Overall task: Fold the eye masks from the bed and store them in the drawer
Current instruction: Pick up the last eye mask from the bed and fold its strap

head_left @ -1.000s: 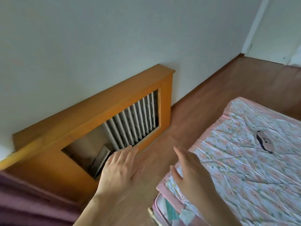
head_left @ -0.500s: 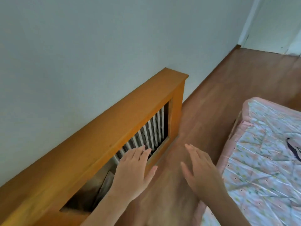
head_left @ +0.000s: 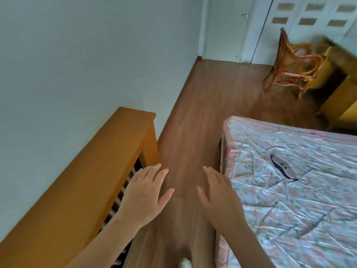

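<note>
Both empty and spread flat, palms down: left hand (head_left: 144, 194) and right hand (head_left: 222, 198) above the wooden floor (head_left: 202, 113). Well apart from the fingers (head_left: 209, 174), off to the right: an eye mask (head_left: 282, 167) lying on the bed (head_left: 301, 209). At left, a wooden radiator cover (head_left: 92, 171).

Your one head camera looks forward and steeply down along the floor (head_left: 193, 113) strip between radiator cover (head_left: 92, 167) and bed (head_left: 309, 219) corner, close above your hands.

left hand (head_left: 144, 194), right hand (head_left: 222, 198) empty, eye mask (head_left: 283, 168) on bed (head_left: 309, 219)
</note>
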